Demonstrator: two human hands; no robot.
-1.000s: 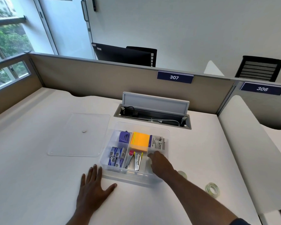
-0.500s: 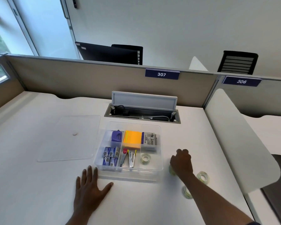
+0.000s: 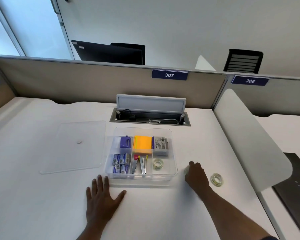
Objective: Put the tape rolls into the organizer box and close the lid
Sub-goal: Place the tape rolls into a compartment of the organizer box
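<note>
The clear organizer box (image 3: pixel 175 154) stands open in the middle of the white desk. One clear tape roll (image 3: pixel 157 164) lies in its front right compartment. My right hand (image 3: pixel 197 176) rests just right of the box, fingers curled over a second tape roll (image 3: pixel 186 170) on the desk. A third tape roll (image 3: pixel 216 179) lies flat further right, apart from my hand. My left hand (image 3: pixel 102 196) is pressed flat on the desk in front of the box's left corner, fingers spread. The clear lid (image 3: pixel 80 146) lies flat to the left of the box.
The other compartments hold a purple item, orange sticky notes (image 3: pixel 142 144), a grey packet, staple boxes and staple removers. An open cable hatch (image 3: pixel 150 116) sits behind the box. A white curved divider (image 3: pixel 249 135) bounds the desk on the right, partitions at the back.
My right hand left the box's front right compartment, where a tape roll now lies, and moved right onto another roll on the desk. My left hand stayed flat.
</note>
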